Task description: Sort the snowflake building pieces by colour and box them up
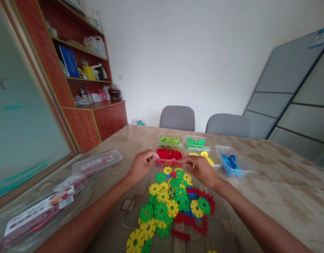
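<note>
Box (169, 161) of red pieces (169, 154) sits just beyond the loose pile (164, 212), long side running left-right, equally near both my hands: left hand (143, 163) pinching its left front corner, right hand (204, 170) its right.

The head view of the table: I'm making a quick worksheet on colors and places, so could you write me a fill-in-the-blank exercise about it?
1. The left hand and right hand are at opposite ends of the container of ____ pieces.
2. The small parts in the rightmost tub are ____.
3. Most of the loose notched discs are green or ____.
4. Two gray ____ stand beyond the table.

Missing words: red; blue; yellow; chairs.
</note>
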The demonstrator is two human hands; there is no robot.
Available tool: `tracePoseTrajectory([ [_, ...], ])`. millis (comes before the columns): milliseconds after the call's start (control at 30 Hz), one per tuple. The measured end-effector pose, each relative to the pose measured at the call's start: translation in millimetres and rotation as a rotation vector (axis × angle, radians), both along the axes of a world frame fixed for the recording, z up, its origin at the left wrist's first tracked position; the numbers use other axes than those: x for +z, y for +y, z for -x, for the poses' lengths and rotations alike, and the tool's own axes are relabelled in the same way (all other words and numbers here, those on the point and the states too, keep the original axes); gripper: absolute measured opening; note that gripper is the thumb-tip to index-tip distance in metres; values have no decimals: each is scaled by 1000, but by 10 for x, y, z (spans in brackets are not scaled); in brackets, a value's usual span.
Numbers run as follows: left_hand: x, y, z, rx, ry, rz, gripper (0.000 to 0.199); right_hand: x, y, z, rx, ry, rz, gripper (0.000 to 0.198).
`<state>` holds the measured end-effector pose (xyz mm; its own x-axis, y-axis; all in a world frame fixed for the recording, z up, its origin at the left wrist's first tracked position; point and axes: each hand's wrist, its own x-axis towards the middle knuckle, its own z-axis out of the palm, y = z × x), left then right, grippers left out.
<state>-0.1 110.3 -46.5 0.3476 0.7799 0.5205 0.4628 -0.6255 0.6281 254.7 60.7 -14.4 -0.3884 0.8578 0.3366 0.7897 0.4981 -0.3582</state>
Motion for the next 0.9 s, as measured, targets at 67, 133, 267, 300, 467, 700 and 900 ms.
tracePoseTrajectory([
  [67, 30, -52, -54, -31, 11, 2, 19, -68, -237, -127, 18, 13, 28, 16],
  [133, 49, -120, -120, -78, 34, 11, 19, -171, -436, -278, 17, 41, 75, 13],
  [267, -6, -258, -264, -206, 118, 48, 18, -394, -662, -513, -13, 41, 162, 15],
  [300, -44, -289, -300, -226, 136, 57, 18, -425, -689, -534, -7, 29, 177, 16],
  [467, -242, -443, -469, -250, 166, 100, 15, -378, -771, -431, 69, 49, 242, 19],
  [700, -146, -510, -516, -251, 166, 119, 17, -334, -735, -369, 59, 167, 242, 22],
  [900, -316, -382, -413, -97, 193, 81, 28, -482, -486, -323, 45, 167, 86, 37],
])
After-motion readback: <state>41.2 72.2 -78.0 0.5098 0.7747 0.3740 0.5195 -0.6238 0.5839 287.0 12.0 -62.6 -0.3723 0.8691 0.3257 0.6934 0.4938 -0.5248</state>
